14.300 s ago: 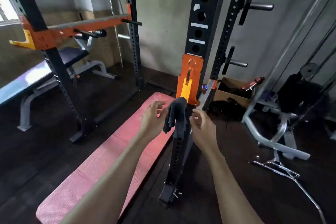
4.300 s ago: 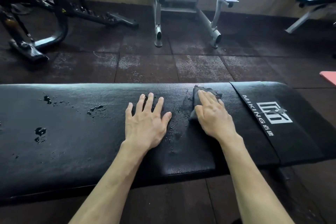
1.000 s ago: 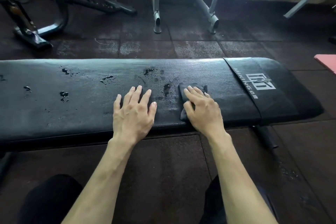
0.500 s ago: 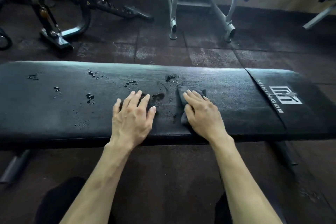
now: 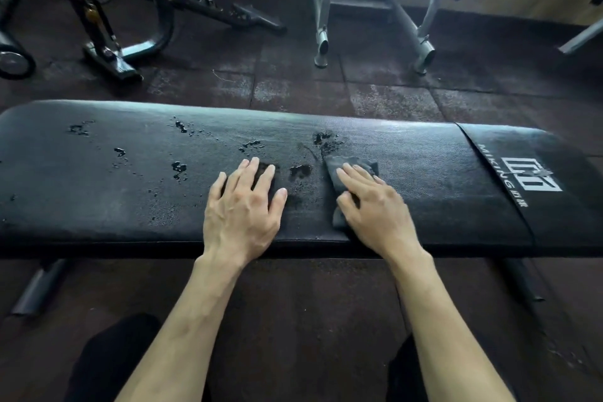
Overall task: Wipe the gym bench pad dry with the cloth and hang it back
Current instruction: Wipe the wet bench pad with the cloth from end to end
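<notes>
A long black bench pad (image 5: 424, 166) runs across the view, with a white logo at its right end. Water drops and small puddles dot its left half and middle. My right hand (image 5: 375, 209) lies flat on a dark grey cloth (image 5: 339, 166) and presses it onto the pad just right of centre. Most of the cloth is hidden under the palm; its far edge and near corner show. My left hand (image 5: 243, 209) rests flat on the pad with fingers spread, to the left of the cloth, beside a wet patch.
Dark rubber floor tiles (image 5: 202, 88) lie beyond the bench. A black adjustable bench frame (image 5: 107, 52) stands at the back left, a grey metal stand (image 5: 421, 42) at the back centre. My knees show at the bottom edge.
My right hand has slid the cloth slightly away from me across the pad. The view has shifted left and closer. My left hand stays planted.
</notes>
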Demonstrator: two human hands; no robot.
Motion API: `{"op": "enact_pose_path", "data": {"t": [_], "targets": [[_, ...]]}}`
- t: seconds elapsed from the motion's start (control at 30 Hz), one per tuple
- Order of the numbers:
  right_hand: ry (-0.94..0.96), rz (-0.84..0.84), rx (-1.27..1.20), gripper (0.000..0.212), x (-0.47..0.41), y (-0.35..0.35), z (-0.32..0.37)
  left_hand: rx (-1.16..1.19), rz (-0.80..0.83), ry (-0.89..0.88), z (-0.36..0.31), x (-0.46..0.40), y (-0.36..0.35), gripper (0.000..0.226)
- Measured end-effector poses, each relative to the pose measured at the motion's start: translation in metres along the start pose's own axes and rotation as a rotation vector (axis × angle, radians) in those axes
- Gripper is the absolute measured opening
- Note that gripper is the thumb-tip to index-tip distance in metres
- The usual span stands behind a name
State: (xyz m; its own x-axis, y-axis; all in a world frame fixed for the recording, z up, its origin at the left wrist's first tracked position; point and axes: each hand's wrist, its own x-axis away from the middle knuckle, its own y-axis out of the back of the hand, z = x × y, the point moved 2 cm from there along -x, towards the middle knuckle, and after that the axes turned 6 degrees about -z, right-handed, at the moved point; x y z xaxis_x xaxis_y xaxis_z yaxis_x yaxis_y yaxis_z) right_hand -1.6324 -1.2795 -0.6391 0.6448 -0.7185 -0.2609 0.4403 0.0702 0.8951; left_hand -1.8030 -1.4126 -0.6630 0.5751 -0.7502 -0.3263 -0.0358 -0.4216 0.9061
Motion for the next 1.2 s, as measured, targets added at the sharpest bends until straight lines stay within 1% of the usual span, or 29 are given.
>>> {"op": "enact_pose_path", "data": {"t": [0.1,0.17,0.23,0.3,0.37,0.43,0.53,0.63,0.73,0.87,0.97,1.03,1.13,1.2], "targets": [[-0.110,-0.017,0.058,0.047,-0.001,0.012,-0.030,-0.003,0.003,0.003,-0.001,-0.001,0.000,0.061],[-0.181,-0.029,0.131,0.041,-0.020,0.010,-0.032,-0.010,0.000,0.003,-0.001,-0.001,-0.001,0.061],[-0.161,-0.029,0.138,0.037,-0.038,0.000,-0.013,-0.013,-0.004,0.002,0.000,-0.001,-0.001,0.061],[-0.070,-0.016,0.109,0.038,-0.040,-0.013,0.010,-0.009,-0.004,0.003,0.000,0.000,-0.001,0.061],[0.021,-0.002,0.060,0.044,-0.023,-0.020,0.024,-0.004,-0.004,0.007,0.000,-0.001,-0.001,0.061],[0.055,-0.011,0.009,0.047,0.001,-0.015,0.024,-0.002,-0.005,0.009,0.000,-0.001,-0.002,0.061],[-0.011,-0.056,-0.001,0.048,0.019,-0.001,-0.002,0.005,0.001,0.005,0.000,-0.001,-0.001,0.062],[-0.127,-0.054,0.110,0.048,-0.003,0.002,-0.012,0.007,-0.001,0.006,0.000,-0.002,0.000,0.062],[-0.090,-0.027,0.173,0.048,-0.026,-0.014,0.017,0.013,0.001,0.008,0.000,-0.002,-0.001,0.062],[0.001,-0.013,0.115,0.048,-0.012,-0.028,0.045,0.027,-0.006,0.022,0.000,-0.003,0.000,0.061],[-0.005,-0.013,0.063,0.048,0.003,-0.017,0.032,0.036,0.006,0.022,0.000,-0.002,0.001,0.061],[-0.045,-0.008,0.065,0.047,0.000,-0.011,0.017,0.039,0.007,0.022,0.000,-0.002,0.001,0.060],[-0.131,-0.020,0.116,0.045,-0.026,-0.013,0.007,0.022,-0.004,0.015,0.000,-0.002,0.001,0.059],[-0.110,-0.017,0.135,0.047,-0.043,-0.021,0.017,0.019,0.000,0.014,0.000,-0.003,0.002,0.059]]}}
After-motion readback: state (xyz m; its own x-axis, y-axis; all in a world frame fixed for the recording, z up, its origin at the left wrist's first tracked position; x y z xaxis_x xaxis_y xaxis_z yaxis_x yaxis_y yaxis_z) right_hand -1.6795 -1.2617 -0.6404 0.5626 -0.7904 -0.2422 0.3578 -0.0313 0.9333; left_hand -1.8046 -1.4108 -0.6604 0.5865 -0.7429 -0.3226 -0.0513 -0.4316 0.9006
